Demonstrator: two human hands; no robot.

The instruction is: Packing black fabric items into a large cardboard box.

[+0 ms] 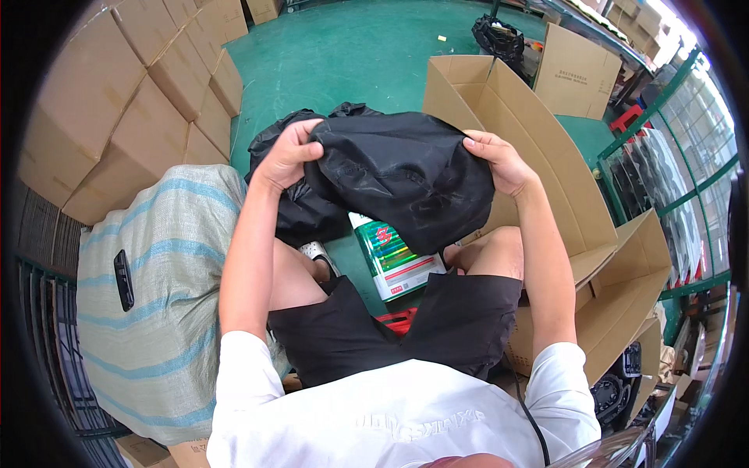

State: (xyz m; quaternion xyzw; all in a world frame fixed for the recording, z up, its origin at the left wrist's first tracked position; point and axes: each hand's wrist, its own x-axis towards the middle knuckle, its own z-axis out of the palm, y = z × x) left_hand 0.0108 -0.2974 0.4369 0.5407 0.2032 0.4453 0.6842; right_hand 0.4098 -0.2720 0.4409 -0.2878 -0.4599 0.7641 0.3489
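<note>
Now two hands, left hand point(285, 156), right hand point(499, 162), gripping one black bag point(402, 175).

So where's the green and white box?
In the head view the green and white box lies on the green floor between the person's knees, just under the black bag both hands hold.

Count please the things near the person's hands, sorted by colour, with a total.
Black: 3, the held bag, a bag behind it, a phone
Green: 1, a printed box
Brown: 1, an open carton
Striped white: 1, a woven sack
Total: 6
</note>
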